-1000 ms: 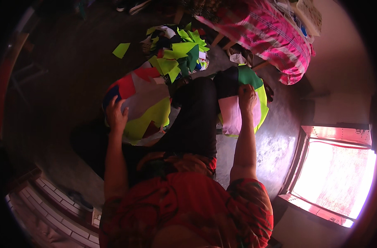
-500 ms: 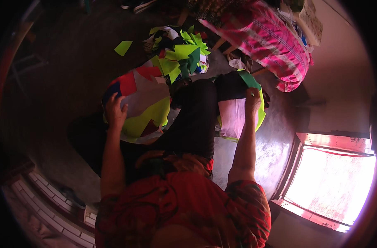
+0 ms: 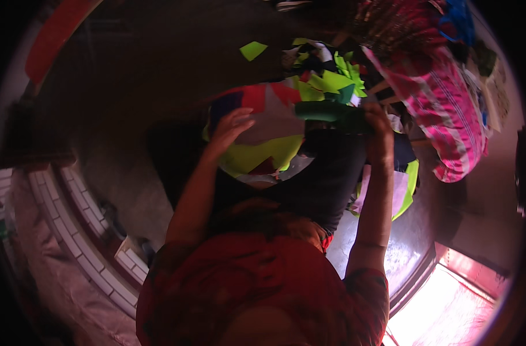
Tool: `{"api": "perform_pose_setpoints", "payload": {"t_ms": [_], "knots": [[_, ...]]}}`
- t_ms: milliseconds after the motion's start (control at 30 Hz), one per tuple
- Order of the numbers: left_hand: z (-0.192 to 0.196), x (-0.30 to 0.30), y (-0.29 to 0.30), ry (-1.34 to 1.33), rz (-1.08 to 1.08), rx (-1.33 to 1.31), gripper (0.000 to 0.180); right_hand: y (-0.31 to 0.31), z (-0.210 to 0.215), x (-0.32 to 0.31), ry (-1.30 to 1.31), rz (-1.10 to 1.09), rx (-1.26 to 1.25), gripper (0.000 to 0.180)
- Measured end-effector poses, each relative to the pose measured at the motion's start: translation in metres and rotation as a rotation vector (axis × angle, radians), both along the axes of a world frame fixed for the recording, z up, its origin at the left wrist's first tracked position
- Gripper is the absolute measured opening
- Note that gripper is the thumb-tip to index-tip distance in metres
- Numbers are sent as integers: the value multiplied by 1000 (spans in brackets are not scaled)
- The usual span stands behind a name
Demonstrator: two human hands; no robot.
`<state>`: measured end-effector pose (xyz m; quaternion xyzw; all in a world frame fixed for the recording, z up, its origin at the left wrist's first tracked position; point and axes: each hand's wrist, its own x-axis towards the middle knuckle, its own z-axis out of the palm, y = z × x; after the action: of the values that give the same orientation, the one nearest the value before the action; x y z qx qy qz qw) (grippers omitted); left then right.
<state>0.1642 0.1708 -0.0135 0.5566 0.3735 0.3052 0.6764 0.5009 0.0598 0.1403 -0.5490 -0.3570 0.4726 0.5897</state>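
Observation:
My left hand (image 3: pixel 231 130) rests with its fingers stretched out at the left edge of a rounded patchwork of cloth pieces (image 3: pixel 269 124) in red, navy, grey and lime. My right hand (image 3: pixel 379 128) is closed on one end of a dark green cloth piece (image 3: pixel 326 112), raised above my knee. The cloth's other end reaches left to the patchwork's edge and looks blurred. Right of my knee lies a second group of cloth pieces (image 3: pixel 410 187), with pale pink, navy and lime showing; my right forearm partly covers it.
Beyond the patchwork lies a heap of cloth scraps (image 3: pixel 332 81), mostly lime. A single lime scrap (image 3: pixel 253 51) is on the dark floor. A pink checked cloth (image 3: pixel 430 98) hangs at the far right. A bright window (image 3: pixel 447 311) is at the lower right.
My right hand has lifted the green cloth piece off the right-hand group and carried it left across my knee. My left hand stays by the patchwork. The whole view has turned.

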Motion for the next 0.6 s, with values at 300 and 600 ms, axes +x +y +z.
{"api": "perform_pose_setpoints", "payload": {"t_ms": [300,600], "knots": [[23,-9,-5,-234,-317,-242,59,38,-65,-126,45,457,-277,30],[-15,-10,-4,205,-477,-288,40,38,-93,-85,-88,569,-582,23]]}}
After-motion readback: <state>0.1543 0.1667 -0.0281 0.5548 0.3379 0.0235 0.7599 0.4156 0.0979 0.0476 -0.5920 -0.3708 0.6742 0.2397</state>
